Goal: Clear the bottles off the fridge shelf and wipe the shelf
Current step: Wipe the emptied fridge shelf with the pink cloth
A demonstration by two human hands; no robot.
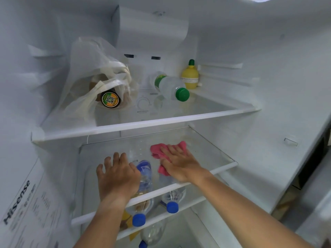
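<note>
Wiping is underway at centre frame: right hand (179, 163) is lying flat, fingers spread, pressing the cloth (162, 149) on the glass shelf (206, 151). Left hand (117, 173) is resting open, grasping nothing. Bottles (143, 199) are lying below; leaning hard could be tipping the shelf.

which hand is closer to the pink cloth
Right. The right hand lies flat on top of the pink cloth, pressing it to the glass shelf. The left hand rests apart, to the cloth's left on the same shelf.
</note>
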